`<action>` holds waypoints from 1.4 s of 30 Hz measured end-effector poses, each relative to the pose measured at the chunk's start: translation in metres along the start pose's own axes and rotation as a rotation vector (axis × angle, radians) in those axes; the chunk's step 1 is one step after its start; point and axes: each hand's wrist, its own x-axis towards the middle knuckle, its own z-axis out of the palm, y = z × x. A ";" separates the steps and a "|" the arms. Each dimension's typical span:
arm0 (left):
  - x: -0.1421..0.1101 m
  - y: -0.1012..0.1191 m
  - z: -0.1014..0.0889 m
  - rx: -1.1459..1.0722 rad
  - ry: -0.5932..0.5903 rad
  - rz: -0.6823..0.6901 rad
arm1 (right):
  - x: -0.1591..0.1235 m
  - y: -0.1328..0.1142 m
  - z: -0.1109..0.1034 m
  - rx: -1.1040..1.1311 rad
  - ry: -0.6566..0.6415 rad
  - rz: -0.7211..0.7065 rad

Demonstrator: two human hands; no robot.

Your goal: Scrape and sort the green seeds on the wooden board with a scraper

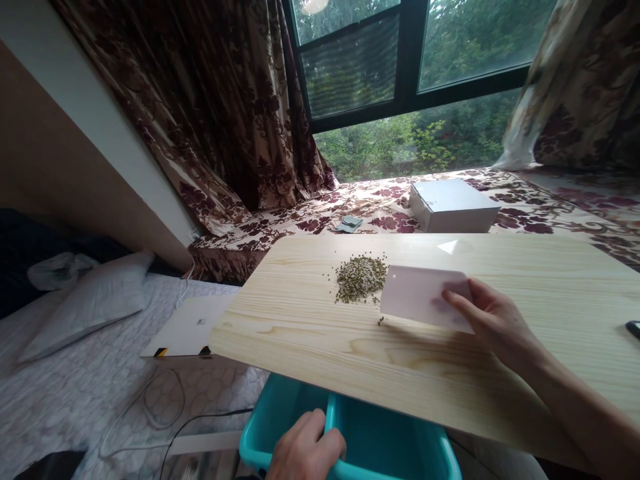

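Observation:
My right hand [493, 310] pinches a thin, translucent plastic scraper sheet [415, 293] at its right end, thumb on the near face. The sheet's left edge meets the right side of a pile of small green beans mixed with white grains [361, 278] on the light wooden tabletop [310, 337]. A few beans lie apart, below the sheet's left corner. Below the table's near edge is a teal bin [390, 437] with a divider down its middle. My left hand [306, 447] is closed around the bin's near side by the divider; its fingertips are partly hidden.
Behind the table, a white box [455, 200] and a folded pale cloth [349, 224] lie on the flowered window ledge. A flat white carton [190, 327] and cables are on the bed [90, 373] at left. A dark object [634, 329] sits at the tabletop's right.

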 end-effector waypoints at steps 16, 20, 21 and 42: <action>0.001 0.002 -0.005 0.036 -0.085 -0.016 | -0.002 0.005 0.001 0.037 -0.093 0.001; 0.002 0.004 -0.005 0.028 -0.053 -0.016 | -0.002 0.007 0.002 0.041 -0.082 0.004; 0.002 0.005 -0.006 0.029 -0.048 -0.018 | -0.001 0.007 0.003 0.040 -0.083 0.003; 0.004 0.008 -0.009 0.052 -0.101 -0.067 | -0.018 -0.007 0.003 0.088 -0.642 0.160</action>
